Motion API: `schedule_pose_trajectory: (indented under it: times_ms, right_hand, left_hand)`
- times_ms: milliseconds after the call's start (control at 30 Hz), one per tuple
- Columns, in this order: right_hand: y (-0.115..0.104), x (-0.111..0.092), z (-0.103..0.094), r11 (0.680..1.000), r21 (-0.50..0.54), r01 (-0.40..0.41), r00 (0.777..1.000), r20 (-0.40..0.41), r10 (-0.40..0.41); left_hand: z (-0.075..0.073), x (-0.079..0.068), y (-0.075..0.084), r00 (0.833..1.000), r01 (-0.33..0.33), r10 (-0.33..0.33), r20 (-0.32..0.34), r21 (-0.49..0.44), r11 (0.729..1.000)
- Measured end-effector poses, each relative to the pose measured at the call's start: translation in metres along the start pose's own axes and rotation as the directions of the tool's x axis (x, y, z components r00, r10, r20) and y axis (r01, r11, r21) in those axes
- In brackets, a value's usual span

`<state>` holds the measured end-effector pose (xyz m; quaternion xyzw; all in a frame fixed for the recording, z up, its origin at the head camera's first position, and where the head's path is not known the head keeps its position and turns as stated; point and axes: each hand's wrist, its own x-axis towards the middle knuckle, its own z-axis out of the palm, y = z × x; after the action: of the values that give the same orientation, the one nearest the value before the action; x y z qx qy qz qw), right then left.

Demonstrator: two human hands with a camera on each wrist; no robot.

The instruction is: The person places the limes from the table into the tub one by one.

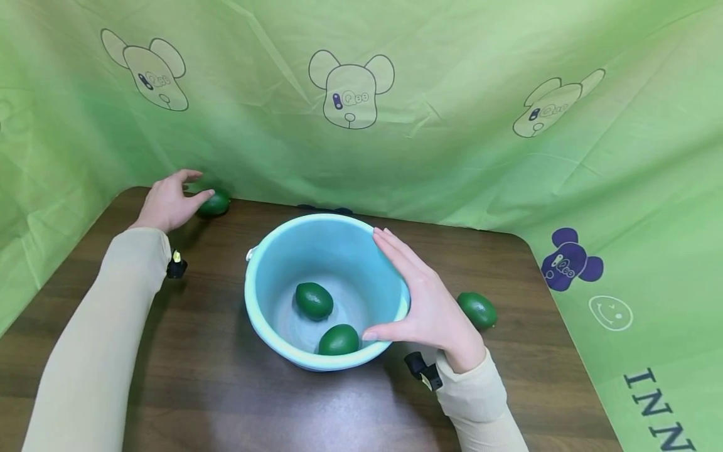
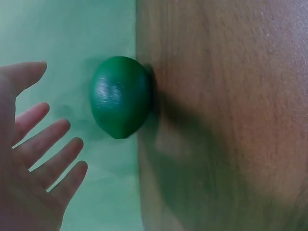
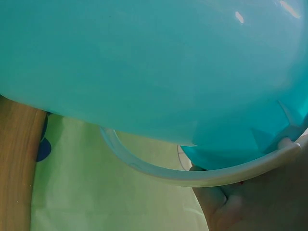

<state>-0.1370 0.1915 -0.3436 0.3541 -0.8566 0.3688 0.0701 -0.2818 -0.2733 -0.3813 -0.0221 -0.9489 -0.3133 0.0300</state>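
A light blue bucket [image 1: 260, 320] stands mid-table in the head view, with one green lime [image 1: 314, 301] and a second lime [image 1: 339, 339] inside it. My right hand [image 1: 432, 307] rests spread on the bucket's right rim, the thumb reaching over the near side and the straight fingers lying along the far side. At the table's back left edge lies another lime [image 1: 214, 204]. Beside it is my left hand [image 1: 168, 204], fingers spread; in the left wrist view a gap separates these fingers [image 2: 50, 144] from the lime [image 2: 120, 97].
A further lime [image 1: 477, 310] lies on the brown wooden table [image 1: 186, 383], to the right of my right wrist. Green printed cloth [image 1: 440, 169] hangs behind and along both sides of the table. A pale bucket handle [image 3: 192, 178] curves below the bucket wall in the right wrist view.
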Motion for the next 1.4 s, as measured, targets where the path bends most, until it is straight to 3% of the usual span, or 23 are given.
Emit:
schedule_pose_trajectory:
  times_ms: [167,567,700,1067,1400]
  right_hand:
    - [0.0,0.001,0.0,1.0,0.002,-0.005,1.0,0.0,0.005]
    - [-0.001,0.003,0.001,1.0,-0.011,0.002,1.0,-0.01,-0.002]
    - [-0.001,0.004,0.002,1.0,-0.012,0.001,1.0,-0.012,-0.001]
    - [-0.002,0.006,0.002,1.0,-0.017,-0.009,1.0,-0.005,0.009]
    - [-0.001,0.006,0.002,1.0,-0.022,-0.022,1.0,-0.005,0.022]
  left_hand:
    - [0.003,0.003,-0.005,0.999,0.039,-0.039,0.005,0.007,0.999]
    - [0.02,0.013,-0.008,0.994,0.086,-0.089,-0.068,-0.05,0.995]
    - [0.027,0.015,-0.011,0.992,0.09,-0.091,-0.085,-0.022,0.996]
    - [0.037,0.018,-0.023,0.994,0.101,-0.103,0.036,0.054,0.993]
    - [0.039,0.02,-0.023,0.996,0.093,-0.093,0.001,0.026,0.995]
